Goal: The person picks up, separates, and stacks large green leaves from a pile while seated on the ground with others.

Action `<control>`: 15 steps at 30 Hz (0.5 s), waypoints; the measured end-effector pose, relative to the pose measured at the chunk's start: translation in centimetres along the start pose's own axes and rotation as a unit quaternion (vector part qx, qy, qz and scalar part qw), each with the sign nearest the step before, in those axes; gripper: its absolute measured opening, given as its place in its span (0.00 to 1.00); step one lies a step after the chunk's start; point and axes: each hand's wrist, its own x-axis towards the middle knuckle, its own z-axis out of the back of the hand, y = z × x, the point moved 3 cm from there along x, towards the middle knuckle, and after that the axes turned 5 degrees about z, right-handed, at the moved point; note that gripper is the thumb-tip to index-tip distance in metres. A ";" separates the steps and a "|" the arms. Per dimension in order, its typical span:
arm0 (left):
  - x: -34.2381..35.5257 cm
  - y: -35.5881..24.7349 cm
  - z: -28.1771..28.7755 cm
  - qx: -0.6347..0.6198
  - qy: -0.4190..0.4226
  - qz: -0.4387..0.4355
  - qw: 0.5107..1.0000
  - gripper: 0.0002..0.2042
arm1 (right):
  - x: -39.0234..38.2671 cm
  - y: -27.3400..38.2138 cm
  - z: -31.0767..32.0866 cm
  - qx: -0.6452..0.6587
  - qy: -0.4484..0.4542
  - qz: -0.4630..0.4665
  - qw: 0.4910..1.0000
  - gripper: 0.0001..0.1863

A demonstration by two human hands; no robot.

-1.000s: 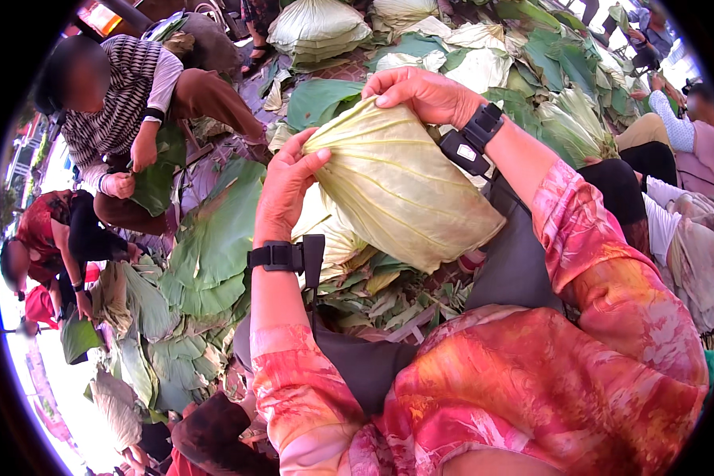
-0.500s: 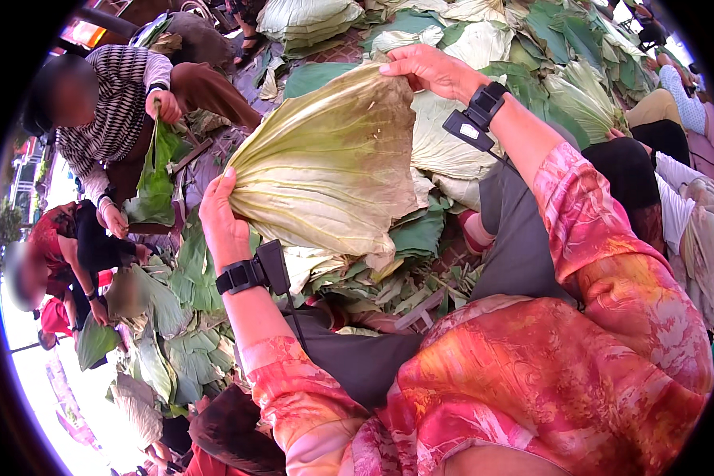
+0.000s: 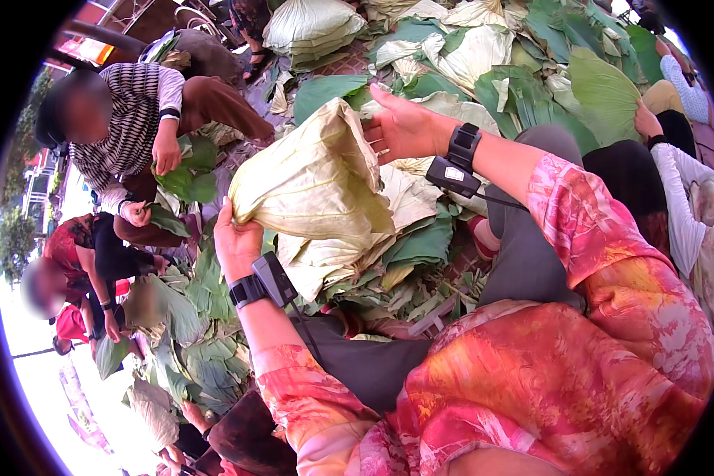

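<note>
A large pale yellow-green lotus leaf (image 3: 305, 186), dry and veined, hangs in the air ahead of me, its right side curling over. My left hand (image 3: 236, 236) pinches it at its narrow left corner, fingers partly behind the leaf. At the leaf's upper right edge is my right hand (image 3: 404, 127), open, with thumb raised and fingers apart; whether the fingertips touch the leaf I cannot tell. Underneath lies a stack of pale leaves (image 3: 317, 266), with darker green leaves (image 3: 424, 238) beside it.
Pale and green leaves (image 3: 480, 59) cover the ground ahead, with a thick pale pile (image 3: 313, 28) at the far left. A person in a patterned top (image 3: 135, 103) handles green leaves at the left. On the right another person's hand (image 3: 647, 119) holds a light green leaf (image 3: 603, 91).
My right hand has let go of the leaf's upper right corner and opened, moving slightly down and left. The leaf's spread right side has folded inward. My left hand keeps its hold.
</note>
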 end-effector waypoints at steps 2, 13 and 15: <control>-0.3 0.0 -0.2 0.002 0.025 0.004 1.000 0.15 | 0.6 0.8 0.0 0.019 0.074 0.022 0.997 0.43; -1.5 -1.8 0.4 0.057 -0.051 -0.158 0.984 0.16 | 1.6 0.9 0.6 -0.222 -0.097 0.190 0.951 0.06; -1.8 -2.6 0.8 0.047 -0.034 -0.170 0.984 0.16 | 1.4 1.4 1.1 -0.197 -0.085 0.177 0.960 0.06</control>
